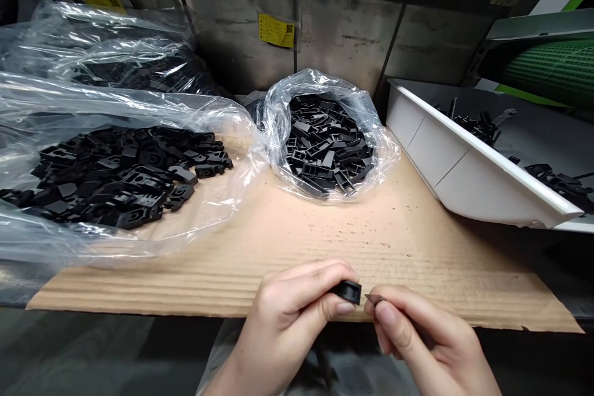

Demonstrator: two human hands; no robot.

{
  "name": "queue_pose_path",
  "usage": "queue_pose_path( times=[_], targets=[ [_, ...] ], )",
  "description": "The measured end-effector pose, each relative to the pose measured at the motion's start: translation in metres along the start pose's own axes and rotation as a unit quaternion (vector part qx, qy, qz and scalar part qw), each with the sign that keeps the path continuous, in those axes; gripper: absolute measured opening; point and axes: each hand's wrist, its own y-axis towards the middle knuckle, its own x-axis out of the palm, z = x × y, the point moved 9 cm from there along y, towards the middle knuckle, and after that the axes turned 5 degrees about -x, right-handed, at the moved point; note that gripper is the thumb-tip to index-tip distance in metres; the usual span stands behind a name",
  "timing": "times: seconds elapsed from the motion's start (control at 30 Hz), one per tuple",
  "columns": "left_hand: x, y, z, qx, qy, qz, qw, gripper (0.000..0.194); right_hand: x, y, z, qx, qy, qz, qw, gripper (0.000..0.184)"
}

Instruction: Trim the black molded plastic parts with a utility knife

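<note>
a clear plastic bag (283, 136) holds loose black plastic parts (325, 148).

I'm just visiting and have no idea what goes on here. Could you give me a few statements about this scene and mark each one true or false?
The left hand pinches a small black plastic part. True.
The right hand is empty. False: its fingers hold a small pointed grey blade.
A clear plastic bag in the middle holds a heap of black plastic parts. True.
A long white tray stands left of the bags. False: the long white tray stands at the right.
The hands are over a tan corrugated cardboard sheet. True.
</note>
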Motion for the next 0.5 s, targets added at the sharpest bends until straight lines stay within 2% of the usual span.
queue_pose_path(
  times=[0.1, 0.27, 0.5],
  targets=[
    [0.0000, -0.0004, 0.0014, 0.001, 0.002, 0.003, 1.000, 0.012, 0.0033, -0.0006, -0.0070, -0.047, -0.008, -0.003, 0.999, 0.014],
    [0.0011, -0.0003, 0.0032, 0.003, 0.001, 0.004, 1.000, 0.012, 0.0067, -0.0006, -0.0083, -0.071, -0.022, -0.017, 0.997, 0.015],
    [0.0001, -0.0010, 0.0024, 0.011, -0.011, 0.008, 1.000, 0.014, 0.0089, 0.0007, -0.0059, -0.054, -0.033, -0.045, 0.997, 0.016]
  ],
)
